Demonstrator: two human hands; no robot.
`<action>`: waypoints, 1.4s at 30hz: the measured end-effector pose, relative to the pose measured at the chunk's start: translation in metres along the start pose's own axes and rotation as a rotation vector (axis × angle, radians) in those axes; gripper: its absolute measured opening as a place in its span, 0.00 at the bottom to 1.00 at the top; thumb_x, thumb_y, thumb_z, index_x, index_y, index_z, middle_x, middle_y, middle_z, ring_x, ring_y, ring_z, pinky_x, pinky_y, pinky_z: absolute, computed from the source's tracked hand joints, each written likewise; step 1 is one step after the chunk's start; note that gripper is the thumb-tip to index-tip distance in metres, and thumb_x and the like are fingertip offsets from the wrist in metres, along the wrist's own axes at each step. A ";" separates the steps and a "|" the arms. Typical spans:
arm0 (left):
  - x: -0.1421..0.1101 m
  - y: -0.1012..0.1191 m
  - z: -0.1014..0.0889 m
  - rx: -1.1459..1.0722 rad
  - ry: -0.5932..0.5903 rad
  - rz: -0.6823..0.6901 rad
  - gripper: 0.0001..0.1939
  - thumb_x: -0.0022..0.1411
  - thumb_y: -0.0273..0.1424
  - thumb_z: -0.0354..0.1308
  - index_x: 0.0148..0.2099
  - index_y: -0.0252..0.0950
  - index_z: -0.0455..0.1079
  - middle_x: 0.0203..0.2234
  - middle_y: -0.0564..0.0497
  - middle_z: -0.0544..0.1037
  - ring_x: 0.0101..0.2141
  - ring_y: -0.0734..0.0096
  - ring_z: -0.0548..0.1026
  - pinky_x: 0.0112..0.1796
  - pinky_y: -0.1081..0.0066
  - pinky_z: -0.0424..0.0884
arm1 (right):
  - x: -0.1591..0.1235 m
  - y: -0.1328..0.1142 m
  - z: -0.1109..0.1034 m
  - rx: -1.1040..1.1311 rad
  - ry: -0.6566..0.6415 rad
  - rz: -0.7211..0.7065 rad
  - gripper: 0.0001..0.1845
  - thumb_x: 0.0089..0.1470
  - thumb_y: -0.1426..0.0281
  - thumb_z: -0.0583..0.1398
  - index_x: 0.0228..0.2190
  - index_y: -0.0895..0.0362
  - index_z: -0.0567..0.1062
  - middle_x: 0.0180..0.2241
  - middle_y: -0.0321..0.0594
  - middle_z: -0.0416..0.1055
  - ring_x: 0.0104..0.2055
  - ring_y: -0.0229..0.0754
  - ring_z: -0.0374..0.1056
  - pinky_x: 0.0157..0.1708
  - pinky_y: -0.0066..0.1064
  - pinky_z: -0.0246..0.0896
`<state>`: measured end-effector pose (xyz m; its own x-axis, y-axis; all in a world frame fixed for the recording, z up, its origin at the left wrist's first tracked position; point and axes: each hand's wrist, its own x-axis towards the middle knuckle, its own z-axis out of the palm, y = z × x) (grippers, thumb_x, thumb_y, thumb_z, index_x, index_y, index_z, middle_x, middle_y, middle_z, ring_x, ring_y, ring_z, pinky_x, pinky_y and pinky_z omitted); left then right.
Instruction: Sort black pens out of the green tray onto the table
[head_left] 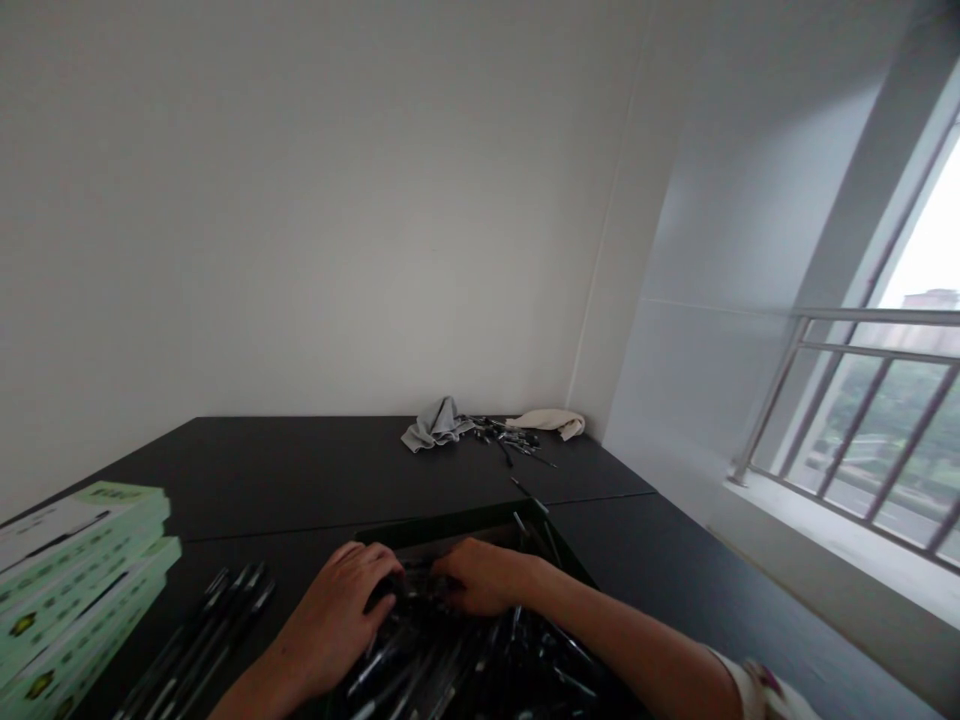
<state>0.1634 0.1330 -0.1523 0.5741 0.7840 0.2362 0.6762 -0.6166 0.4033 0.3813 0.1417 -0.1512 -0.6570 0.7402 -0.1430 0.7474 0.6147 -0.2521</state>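
A dark open box at the bottom centre is full of loose black pens with clear, shiny parts. My left hand reaches over the box's left side, its thumb apart from the fingers and the fingertips touching pens. Across from it, my right hand dips in near the far wall, fingers curled around pens; its fingertips are partly hidden among them. Beside my left forearm, a row of black pens lies on the black table.
Green-and-white pen boxes are stacked at the left. Toward the back lie a grey cloth, a scattered heap of pens and a beige cloth. A wall stands behind the table; a metal railing and window are at the right.
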 end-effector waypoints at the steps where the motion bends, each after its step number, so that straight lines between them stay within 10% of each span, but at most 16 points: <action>1: 0.000 0.000 0.000 -0.007 0.000 0.002 0.11 0.57 0.26 0.55 0.42 0.39 0.74 0.41 0.50 0.78 0.44 0.60 0.72 0.49 0.59 0.63 | 0.000 0.002 -0.001 0.003 -0.009 0.000 0.14 0.49 0.75 0.60 0.39 0.60 0.78 0.33 0.41 0.77 0.34 0.42 0.71 0.31 0.26 0.58; 9: 0.000 -0.008 0.005 -0.149 0.027 0.002 0.14 0.61 0.35 0.56 0.48 0.42 0.73 0.45 0.48 0.79 0.47 0.56 0.73 0.56 0.51 0.55 | -0.019 0.000 -0.025 0.052 0.110 0.029 0.07 0.53 0.71 0.61 0.29 0.60 0.79 0.22 0.35 0.73 0.25 0.35 0.66 0.25 0.23 0.51; 15: -0.002 0.004 0.003 -0.394 0.068 -0.062 0.19 0.63 0.42 0.50 0.51 0.38 0.70 0.44 0.46 0.80 0.46 0.58 0.75 0.48 0.63 0.67 | -0.034 -0.019 -0.036 0.138 0.196 0.001 0.10 0.57 0.70 0.57 0.28 0.61 0.77 0.23 0.34 0.70 0.25 0.34 0.64 0.25 0.22 0.51; 22: 0.001 0.024 -0.008 -0.626 0.034 -0.052 0.12 0.62 0.39 0.54 0.37 0.37 0.72 0.24 0.55 0.77 0.27 0.69 0.75 0.31 0.74 0.69 | -0.041 -0.032 -0.035 0.355 0.157 -0.074 0.13 0.57 0.69 0.56 0.24 0.60 0.75 0.20 0.31 0.68 0.22 0.32 0.62 0.23 0.21 0.52; 30: 0.007 0.000 -0.026 -0.803 0.119 -0.120 0.12 0.58 0.41 0.56 0.35 0.37 0.70 0.25 0.54 0.77 0.29 0.68 0.76 0.33 0.70 0.70 | -0.058 -0.008 -0.033 0.258 -0.004 0.047 0.05 0.52 0.72 0.61 0.29 0.61 0.78 0.24 0.36 0.74 0.28 0.39 0.71 0.28 0.23 0.60; 34: 0.008 0.000 -0.028 -0.864 0.110 -0.151 0.13 0.57 0.42 0.57 0.35 0.37 0.70 0.25 0.53 0.78 0.29 0.67 0.76 0.35 0.68 0.71 | -0.068 -0.013 -0.039 0.227 0.131 0.078 0.12 0.52 0.71 0.61 0.39 0.60 0.76 0.35 0.44 0.76 0.37 0.44 0.72 0.35 0.29 0.62; 38: 0.007 0.008 -0.024 -0.883 0.081 -0.148 0.13 0.57 0.43 0.57 0.34 0.37 0.69 0.25 0.54 0.77 0.30 0.66 0.76 0.35 0.69 0.71 | -0.071 -0.030 -0.043 0.649 0.271 -0.015 0.20 0.56 0.67 0.59 0.51 0.56 0.67 0.34 0.38 0.73 0.32 0.37 0.70 0.31 0.26 0.64; 42: 0.003 0.017 -0.024 -0.872 -0.015 -0.089 0.12 0.58 0.41 0.58 0.33 0.38 0.69 0.25 0.54 0.78 0.30 0.68 0.75 0.33 0.72 0.68 | -0.067 -0.041 -0.044 0.905 0.448 -0.011 0.07 0.58 0.69 0.55 0.38 0.58 0.69 0.26 0.33 0.69 0.22 0.32 0.65 0.24 0.23 0.61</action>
<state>0.1650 0.1266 -0.1237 0.5462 0.8217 0.1626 0.1278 -0.2736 0.9533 0.3991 0.0791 -0.0889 -0.4268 0.8844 0.1890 0.2638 0.3216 -0.9094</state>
